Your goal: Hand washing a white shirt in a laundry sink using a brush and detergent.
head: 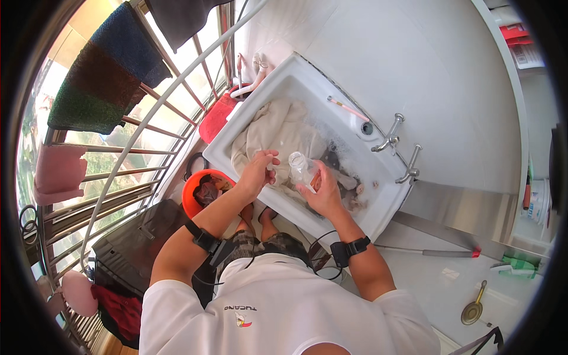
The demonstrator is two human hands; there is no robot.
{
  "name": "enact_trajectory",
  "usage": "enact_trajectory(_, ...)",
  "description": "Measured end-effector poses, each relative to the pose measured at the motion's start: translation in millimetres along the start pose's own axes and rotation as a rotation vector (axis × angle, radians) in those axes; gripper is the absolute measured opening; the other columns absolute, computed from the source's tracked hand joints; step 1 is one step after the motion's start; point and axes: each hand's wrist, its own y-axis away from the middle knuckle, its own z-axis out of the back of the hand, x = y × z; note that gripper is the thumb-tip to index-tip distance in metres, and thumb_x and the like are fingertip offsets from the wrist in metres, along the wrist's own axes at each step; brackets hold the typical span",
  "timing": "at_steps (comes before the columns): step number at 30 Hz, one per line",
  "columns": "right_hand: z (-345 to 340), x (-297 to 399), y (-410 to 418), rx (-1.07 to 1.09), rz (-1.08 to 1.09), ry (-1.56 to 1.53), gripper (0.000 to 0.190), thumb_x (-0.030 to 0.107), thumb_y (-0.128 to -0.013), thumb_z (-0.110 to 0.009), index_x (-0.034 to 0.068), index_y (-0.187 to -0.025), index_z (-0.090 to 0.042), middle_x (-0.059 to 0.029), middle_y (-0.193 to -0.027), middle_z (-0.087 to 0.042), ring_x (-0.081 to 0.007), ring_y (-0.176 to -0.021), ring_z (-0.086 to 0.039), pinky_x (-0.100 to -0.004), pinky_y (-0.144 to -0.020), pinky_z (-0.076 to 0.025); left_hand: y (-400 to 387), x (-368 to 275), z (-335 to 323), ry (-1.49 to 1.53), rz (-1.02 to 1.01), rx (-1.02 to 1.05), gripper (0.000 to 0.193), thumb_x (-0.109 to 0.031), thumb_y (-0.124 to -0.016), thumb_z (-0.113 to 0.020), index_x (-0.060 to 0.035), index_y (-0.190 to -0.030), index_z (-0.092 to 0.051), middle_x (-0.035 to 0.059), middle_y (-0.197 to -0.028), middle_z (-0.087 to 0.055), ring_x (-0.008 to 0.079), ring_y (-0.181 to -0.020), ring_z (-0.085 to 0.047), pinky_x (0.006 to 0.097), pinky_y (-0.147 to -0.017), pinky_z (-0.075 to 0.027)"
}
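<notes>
My right hand [326, 191] grips a clear plastic bottle [298, 167] with an orange-brown label, its uncapped mouth tilted up and toward the far left. Just left of the bottle, my left hand [259, 173] has its thumb and fingers closed on a small pale thing [270, 165], perhaps a cap; the fingers partly hide it. Both hands are over the near side of a white ceramic sink [290, 71]. Soaking in the sink's sudsy water are a beige cloth [275, 122] and, farther right, darker pieces of cloth [330, 156].
Two metal taps [391, 139] [412, 172] project from the wall over the sink's right side. A pink stick-like item [348, 108] lies on the ledge. An orange bucket [190, 195] holding clothes stands left of my feet. Window bars with hanging towels [106, 71] line the left.
</notes>
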Motion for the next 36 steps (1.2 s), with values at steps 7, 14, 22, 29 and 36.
enact_trajectory(7, 36, 7, 13, -0.016, 0.107, 0.211, 0.082, 0.027, -0.077, -0.092, 0.009, -0.146, -0.05, -0.0129, -0.117, -0.062, -0.0314, -0.106, -0.061, -0.0457, -0.097, -0.045, 43, -34, -52, -0.765, -0.442, 0.17, 0.046, -0.019, -0.109, -0.06, -0.0001, -0.149, -0.051, 0.0121, -0.116, -0.066, 0.0175, -0.1, -0.068, 0.035, -0.089, -0.055)
enact_trajectory(14, 67, 22, 21, -0.124, 0.278, 0.417, 0.078, 0.025, -0.074, -0.089, 0.016, -0.144, -0.055, -0.0092, -0.124, -0.06, -0.0311, -0.118, -0.057, -0.0493, -0.105, -0.037, 53, -49, -73, -0.977, -0.453, 0.2, 0.047, -0.023, -0.106, -0.065, 0.005, -0.142, -0.056, 0.0193, -0.093, -0.075, 0.0225, -0.079, -0.074, 0.0369, -0.075, -0.058)
enact_trajectory(22, 85, 36, 16, -0.305, 0.414, 0.609, 0.075, 0.022, -0.07, -0.088, 0.017, -0.139, -0.061, -0.0056, -0.119, -0.059, -0.0265, -0.115, -0.057, -0.0483, -0.102, -0.039, 51, -79, -94, -0.929, -0.175, 0.168, 0.049, -0.038, -0.112, -0.053, 0.0078, -0.127, -0.063, 0.0126, -0.087, -0.073, 0.0158, -0.066, -0.068, 0.033, -0.066, -0.058)
enact_trajectory(29, 90, 45, 10, -0.211, 0.309, 0.321, 0.069, 0.026, -0.075, -0.088, 0.013, -0.138, -0.064, -0.0095, -0.112, -0.064, -0.0323, -0.104, -0.062, -0.0461, -0.096, -0.048, 60, -78, -93, -1.309, -0.717, 0.183, 0.035, -0.026, -0.111, -0.052, 0.0013, -0.132, -0.059, 0.018, -0.094, -0.07, 0.0339, -0.087, -0.071, 0.0438, -0.082, -0.056)
enact_trajectory(36, 98, 32, 12, 0.152, 0.005, -0.284, 0.081, 0.032, -0.081, -0.094, 0.001, -0.147, -0.057, -0.0033, -0.109, -0.064, -0.0168, -0.1, -0.062, -0.0302, -0.09, -0.053, 69, -96, -85, -1.225, -0.947, 0.486, 0.032, -0.012, -0.108, -0.055, -0.0016, -0.138, -0.054, 0.0243, -0.129, -0.061, 0.0458, -0.113, -0.062, 0.0482, -0.096, -0.051)
